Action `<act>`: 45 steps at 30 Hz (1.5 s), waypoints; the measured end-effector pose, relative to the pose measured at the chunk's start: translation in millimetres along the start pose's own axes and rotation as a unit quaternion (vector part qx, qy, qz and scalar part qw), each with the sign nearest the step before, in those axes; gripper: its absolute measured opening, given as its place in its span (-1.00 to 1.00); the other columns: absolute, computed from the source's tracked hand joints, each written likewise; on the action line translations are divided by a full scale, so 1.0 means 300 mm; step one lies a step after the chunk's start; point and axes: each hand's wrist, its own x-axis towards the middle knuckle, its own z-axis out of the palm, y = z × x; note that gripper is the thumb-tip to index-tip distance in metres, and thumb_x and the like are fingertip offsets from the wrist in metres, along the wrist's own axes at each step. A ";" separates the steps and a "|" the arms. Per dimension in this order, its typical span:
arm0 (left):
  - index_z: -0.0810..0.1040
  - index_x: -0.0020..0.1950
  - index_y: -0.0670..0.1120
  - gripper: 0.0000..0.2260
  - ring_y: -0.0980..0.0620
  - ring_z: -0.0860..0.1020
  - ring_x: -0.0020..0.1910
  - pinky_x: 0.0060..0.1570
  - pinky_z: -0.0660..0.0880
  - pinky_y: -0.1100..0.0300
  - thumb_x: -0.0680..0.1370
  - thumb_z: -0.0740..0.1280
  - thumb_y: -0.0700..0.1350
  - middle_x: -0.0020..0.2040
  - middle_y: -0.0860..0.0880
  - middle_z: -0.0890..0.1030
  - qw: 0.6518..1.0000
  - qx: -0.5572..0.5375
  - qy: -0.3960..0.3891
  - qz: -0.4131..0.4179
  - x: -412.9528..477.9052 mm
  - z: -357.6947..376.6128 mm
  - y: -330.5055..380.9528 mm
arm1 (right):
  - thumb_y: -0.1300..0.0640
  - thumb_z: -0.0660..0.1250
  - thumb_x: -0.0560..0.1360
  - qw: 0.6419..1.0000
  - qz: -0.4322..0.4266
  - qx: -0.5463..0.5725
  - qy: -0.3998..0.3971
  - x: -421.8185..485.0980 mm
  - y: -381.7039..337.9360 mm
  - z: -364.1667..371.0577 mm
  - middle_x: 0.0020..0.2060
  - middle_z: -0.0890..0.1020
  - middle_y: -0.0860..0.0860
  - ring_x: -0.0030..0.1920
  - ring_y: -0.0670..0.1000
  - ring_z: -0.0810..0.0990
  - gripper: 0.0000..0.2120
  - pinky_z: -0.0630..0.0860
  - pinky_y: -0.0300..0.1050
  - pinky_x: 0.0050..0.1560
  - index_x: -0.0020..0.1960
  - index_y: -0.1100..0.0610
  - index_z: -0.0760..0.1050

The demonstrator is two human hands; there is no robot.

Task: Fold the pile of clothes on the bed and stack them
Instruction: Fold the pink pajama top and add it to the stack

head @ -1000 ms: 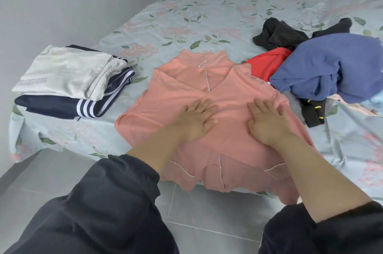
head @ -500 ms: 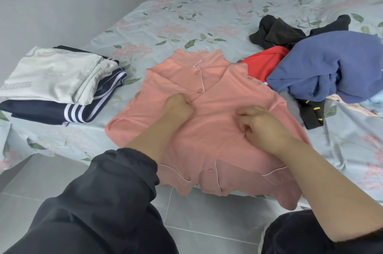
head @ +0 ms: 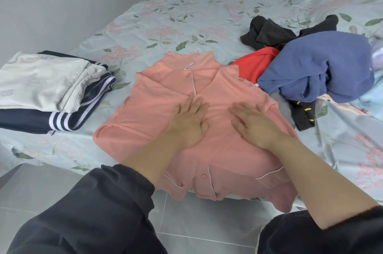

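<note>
Your left hand (head: pixel 189 123) and right hand (head: pixel 251 124) press flat, fingers straight, side by side on the pink shirt (head: pixel 157 112) — collar pointing away from you, hem overhanging the bed (head: pixel 165 15) edge.

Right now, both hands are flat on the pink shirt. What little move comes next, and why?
Probably slide both hands down to the hem and fold it up toward the collar. The left hand and right hand lie flat mid-shirt, the pink button-up shirt looks smoothed, and its hem hangs over the bed edge.
</note>
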 end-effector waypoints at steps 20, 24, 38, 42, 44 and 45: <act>-0.04 0.56 0.13 -0.51 0.01 -0.16 0.55 0.48 -0.14 -0.10 0.64 -0.07 0.15 0.58 0.08 -0.11 0.998 -0.048 0.027 -0.034 0.016 0.023 -0.074 | -0.07 -0.06 0.63 0.996 0.005 -0.087 0.031 0.087 -0.076 0.075 0.55 0.00 -0.02 0.54 -0.02 -0.07 -0.49 -0.18 0.08 0.47 0.55 -0.03 0.00; -0.06 0.56 0.13 -0.50 -0.03 -0.17 0.55 0.46 -0.19 -0.16 0.62 -0.13 0.18 0.58 0.07 -0.10 0.992 -0.033 0.013 -0.118 0.056 0.020 -0.202 | -0.11 -0.14 0.61 0.991 0.057 -0.117 0.028 0.128 -0.046 0.090 0.56 -0.05 -0.02 0.54 -0.02 -0.14 -0.46 -0.21 0.12 0.48 0.56 -0.03 -0.08; -0.16 0.57 0.02 -0.43 -0.04 -0.22 0.54 0.45 -0.26 -0.10 0.60 -0.22 0.21 0.58 -0.03 -0.13 0.985 0.045 0.039 -0.163 0.421 0.013 -0.479 | -0.21 -0.21 0.59 0.982 0.005 -0.188 0.016 0.603 0.029 0.013 0.55 -0.14 0.00 0.54 -0.03 -0.20 -0.38 -0.28 0.13 0.47 0.56 0.03 -0.24; -0.15 0.57 -0.10 -0.38 -0.05 -0.13 0.55 0.47 -0.16 -0.10 0.60 -0.19 0.20 0.58 -0.06 -0.08 0.976 0.008 0.090 -0.199 0.549 0.021 -0.513 | -0.22 -0.14 0.60 0.989 0.115 -0.082 0.042 0.758 0.022 0.024 0.51 0.14 0.08 0.51 0.04 0.07 -0.36 -0.02 0.10 0.46 0.53 0.16 0.02; -0.09 0.57 -0.16 -0.39 -0.05 -0.06 0.55 0.47 -0.10 -0.11 0.61 -0.15 0.17 0.58 -0.08 0.00 0.967 -0.023 0.115 -0.226 0.609 0.024 -0.530 | -0.17 -0.06 0.61 0.985 0.140 -0.054 0.087 0.820 0.023 0.047 0.34 0.41 0.11 0.37 0.09 0.30 -0.49 0.13 0.09 0.35 0.35 0.17 0.30; -0.03 0.56 -0.18 -0.40 -0.04 -0.02 0.55 0.46 -0.07 -0.11 0.62 -0.12 0.14 0.57 -0.09 0.07 0.962 -0.041 0.125 -0.238 0.634 0.021 -0.539 | -0.12 -0.01 0.60 0.983 0.142 -0.049 0.109 0.847 0.025 0.059 0.25 0.48 0.12 0.30 0.11 0.37 -0.57 0.17 0.08 0.32 0.26 0.16 0.37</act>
